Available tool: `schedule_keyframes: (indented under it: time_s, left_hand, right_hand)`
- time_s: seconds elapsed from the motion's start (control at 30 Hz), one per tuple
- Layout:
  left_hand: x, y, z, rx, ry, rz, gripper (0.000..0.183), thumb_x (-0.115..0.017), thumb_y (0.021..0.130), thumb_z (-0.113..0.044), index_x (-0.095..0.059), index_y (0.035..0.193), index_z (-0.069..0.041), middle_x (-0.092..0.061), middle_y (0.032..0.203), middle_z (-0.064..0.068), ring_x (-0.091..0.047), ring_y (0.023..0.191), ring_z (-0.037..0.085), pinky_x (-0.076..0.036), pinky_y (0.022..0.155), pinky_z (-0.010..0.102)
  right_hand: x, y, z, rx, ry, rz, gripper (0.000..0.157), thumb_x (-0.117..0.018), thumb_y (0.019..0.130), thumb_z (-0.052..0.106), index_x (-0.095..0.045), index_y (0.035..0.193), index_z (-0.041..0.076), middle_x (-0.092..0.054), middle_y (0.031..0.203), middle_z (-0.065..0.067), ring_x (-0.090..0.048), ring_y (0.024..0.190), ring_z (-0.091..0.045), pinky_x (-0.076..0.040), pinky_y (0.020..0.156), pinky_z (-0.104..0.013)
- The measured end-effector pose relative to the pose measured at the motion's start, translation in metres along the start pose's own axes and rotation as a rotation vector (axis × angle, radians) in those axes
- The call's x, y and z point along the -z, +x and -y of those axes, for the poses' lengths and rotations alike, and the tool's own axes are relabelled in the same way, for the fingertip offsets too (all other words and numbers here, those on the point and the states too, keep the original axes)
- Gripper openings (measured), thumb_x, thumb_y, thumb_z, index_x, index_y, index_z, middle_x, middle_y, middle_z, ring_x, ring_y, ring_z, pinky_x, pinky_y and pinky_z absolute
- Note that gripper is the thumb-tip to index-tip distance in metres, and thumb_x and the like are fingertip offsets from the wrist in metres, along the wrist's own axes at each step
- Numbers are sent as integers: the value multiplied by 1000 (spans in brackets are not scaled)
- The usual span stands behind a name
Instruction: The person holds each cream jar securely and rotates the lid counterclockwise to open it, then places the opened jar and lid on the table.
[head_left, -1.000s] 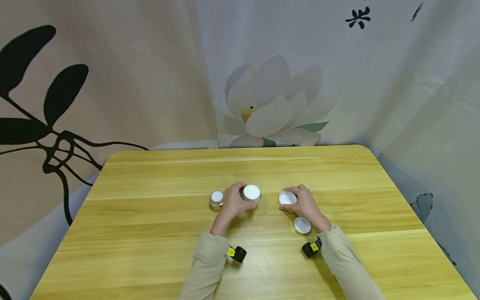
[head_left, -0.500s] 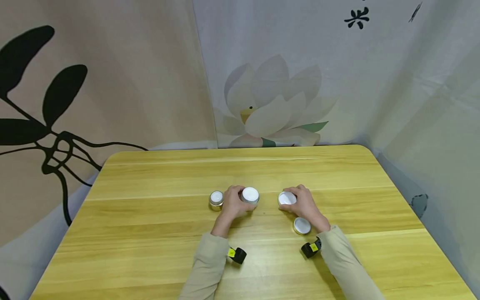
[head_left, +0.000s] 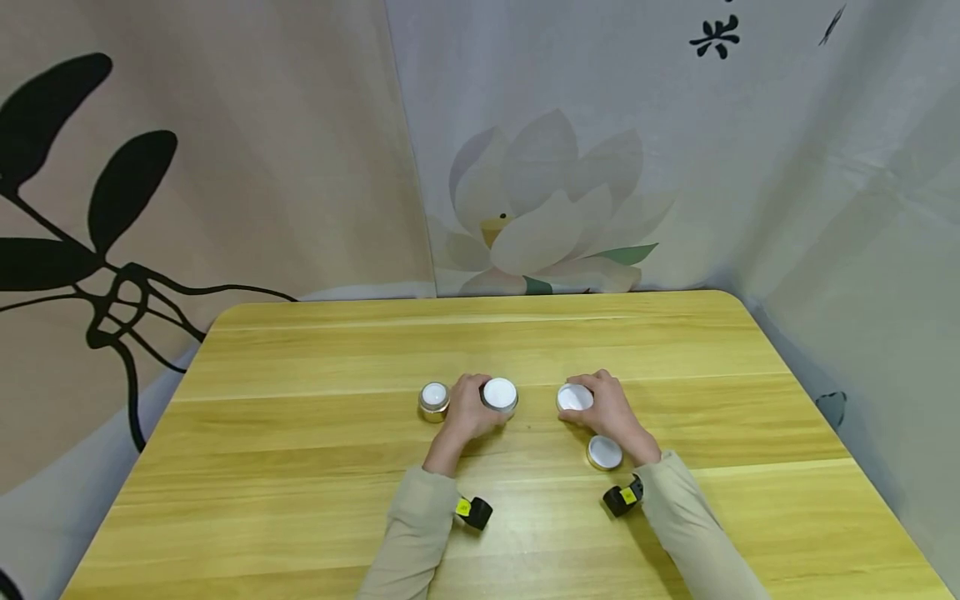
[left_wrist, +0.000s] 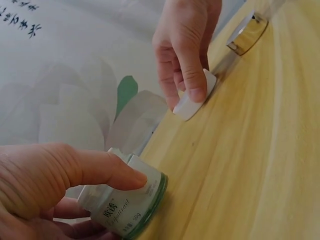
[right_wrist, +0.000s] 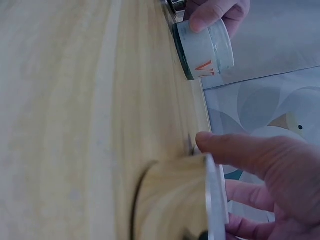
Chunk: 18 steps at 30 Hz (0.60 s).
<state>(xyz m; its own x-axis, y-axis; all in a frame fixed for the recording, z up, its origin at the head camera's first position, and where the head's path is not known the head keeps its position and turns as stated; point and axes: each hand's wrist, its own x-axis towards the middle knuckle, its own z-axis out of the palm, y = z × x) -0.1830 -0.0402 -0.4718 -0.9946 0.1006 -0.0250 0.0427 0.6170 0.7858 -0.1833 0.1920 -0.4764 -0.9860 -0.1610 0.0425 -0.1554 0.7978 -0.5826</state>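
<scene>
My left hand (head_left: 468, 408) grips a clear cream jar (head_left: 499, 394) with a white top; in the left wrist view the thumb lies across its printed label and the greenish glass base (left_wrist: 150, 212) is close to the table. To its right, my right hand (head_left: 609, 404) holds a round white lid (head_left: 575, 397) at the tabletop, pinched between thumb and fingers in the left wrist view (left_wrist: 195, 97). A gold-sided lid (head_left: 604, 452) with a white inner face lies near my right wrist; it looms large in the right wrist view, partly covering the fingers.
A second, smaller jar (head_left: 433, 400) with a white top and gold lower part stands just left of my left hand. The wooden table (head_left: 337, 500) reaches to a curtain (head_left: 300, 167) printed with leaves and a flower. Black wrist cameras hang beneath both sleeves.
My left hand has shifted slightly toward me with the cream jar and lowered it a little. The right hand, white lid and gold-sided lid stay where they were.
</scene>
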Motion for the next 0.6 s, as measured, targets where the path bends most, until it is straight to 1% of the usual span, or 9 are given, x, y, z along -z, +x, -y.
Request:
schedule_keyframes:
  time_s: [0.13,0.2,0.33,0.4,0.47,0.53,0.6]
  left_hand:
    - [-1,0,0,1,3,5,59,-84,61,-6,-59,112,7,-55,102,18,-53,98,35,-44,89,46]
    - [-1,0,-1,5,14,18,61,-84,61,-6,-57,114,8,-54,104,19,-52,99,36,-44,89,46]
    - [2,-2,-6,-3,32,64,69,-82,64,-10,-51,122,10,-51,111,23,-51,103,37,-45,90,46]
    - [7,-5,-10,-14,7,75,72,-80,68,-13,-47,127,10,-49,118,24,-49,109,39,-44,92,48]
    - [15,-7,-15,-48,-27,59,69,-76,74,-18,-46,129,10,-48,125,25,-46,116,41,-41,95,50]
    - [23,-8,-20,-104,-71,11,61,-70,82,-20,-46,130,9,-46,130,26,-42,120,43,-38,98,52]
    - [33,-10,-26,-167,-99,-52,53,-63,88,-19,-47,129,10,-47,131,27,-40,123,44,-35,101,54]
  right_hand:
    - [0,0,1,-13,-15,14,54,-82,71,23,-63,116,1,-52,102,-21,-48,92,-35,-43,78,-48]
    - [0,0,2,-28,-20,28,54,-81,72,23,-62,118,1,-50,105,-21,-47,95,-36,-44,78,-49]
    - [-1,-1,3,-56,-26,64,57,-78,74,22,-57,123,-1,-48,110,-23,-45,100,-38,-47,79,-52]
    - [-1,-2,5,-64,-42,81,60,-78,75,23,-55,125,-2,-47,113,-24,-45,102,-38,-48,79,-52]
    - [0,-2,7,-57,-65,98,64,-78,74,25,-53,127,-2,-47,114,-25,-45,102,-39,-48,78,-52]
    - [3,-2,10,-44,-82,109,68,-78,75,28,-51,129,-3,-45,118,-26,-44,105,-40,-46,81,-52]
    - [7,-1,15,-11,-74,94,70,-76,77,30,-48,132,-4,-43,122,-28,-42,108,-41,-44,84,-52]
